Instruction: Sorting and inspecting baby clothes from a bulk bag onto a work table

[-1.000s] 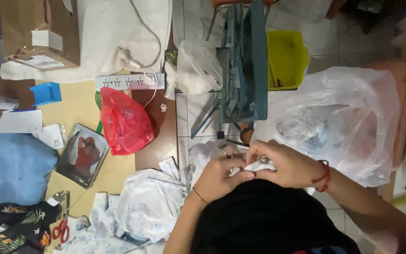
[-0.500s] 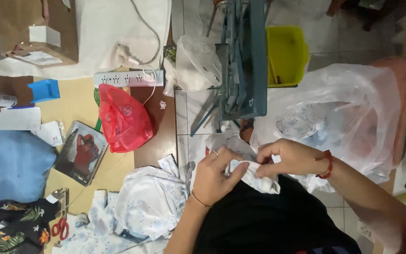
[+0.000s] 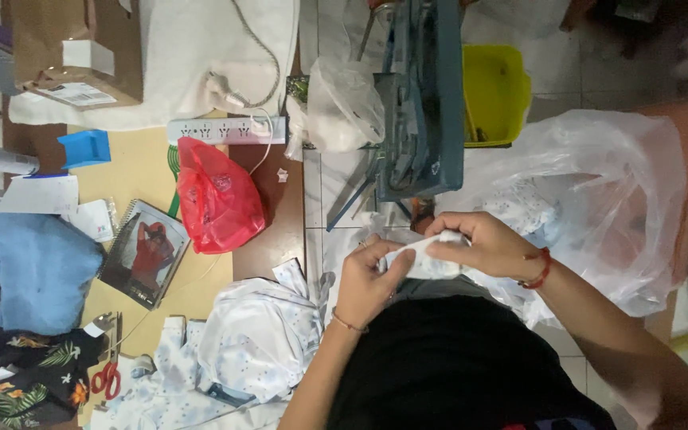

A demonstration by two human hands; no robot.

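My left hand [image 3: 366, 280] and my right hand [image 3: 483, 244] both pinch a small piece of white cloth [image 3: 428, 261] held in front of my dark-clothed lap. The cloth stretches between the two hands. My right wrist wears a red cord, my left a thin bracelet. Just beyond my hands stands a grey-blue metal machine [image 3: 420, 103]. A large clear plastic bag [image 3: 599, 199] with pale dotted fabric inside lies to the right of my right hand.
A heap of white dotted garments [image 3: 232, 350] lies left of my lap. On the tan table are a red plastic bag [image 3: 216, 199], a notebook [image 3: 145, 255], a white power strip [image 3: 224, 130], scissors [image 3: 107, 374] and folded blue cloth [image 3: 37, 271]. A yellow bin [image 3: 495, 91] stands behind the machine.
My hands have lifted slightly and drawn the white cloth out between them; my left hand's fingers shifted along it. Nothing around them has moved.
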